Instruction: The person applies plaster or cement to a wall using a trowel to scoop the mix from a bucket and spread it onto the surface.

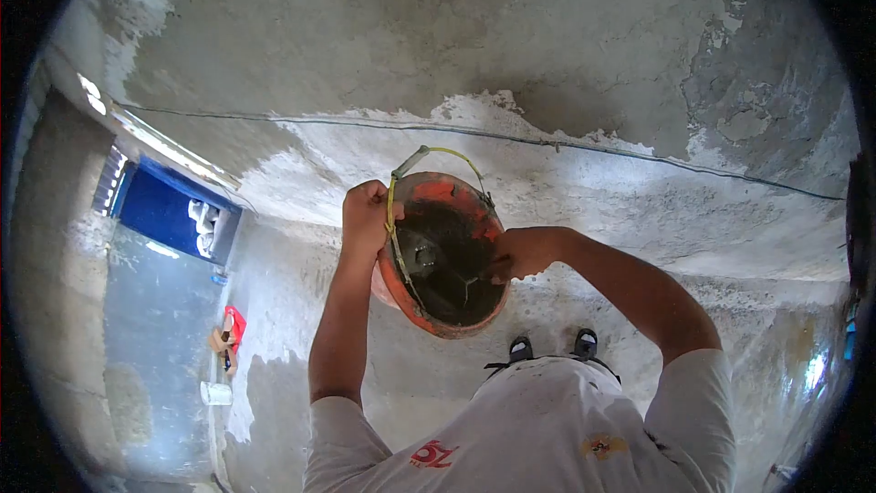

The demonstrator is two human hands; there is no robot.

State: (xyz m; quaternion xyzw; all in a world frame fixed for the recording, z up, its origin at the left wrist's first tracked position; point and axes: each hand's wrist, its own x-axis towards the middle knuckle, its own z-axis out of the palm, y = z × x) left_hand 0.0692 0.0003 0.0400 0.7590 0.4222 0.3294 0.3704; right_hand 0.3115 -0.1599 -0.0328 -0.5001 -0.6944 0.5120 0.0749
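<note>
An orange bucket [493, 313] with dark grey, wet-looking material inside hangs in front of my body, its mouth tilted toward me. Its yellow wire handle [453, 152] stands up over the rim and has a grey grip section. My left hand [367, 216] is closed on the bucket's left rim, beside the handle's lower end. At the right side, my right hand [529, 253] reaches over the rim; its fingers are partly inside the bucket and bent, and what they hold, if anything, is too dark to make out.
Ahead stands a rough wall [593, 192] with patchy plaster and a thin cable [456, 130] across it. To the left are a blue panel [164, 210], a red item [238, 327] and a white container [216, 393]. My sandalled feet [585, 343] are on the concrete floor.
</note>
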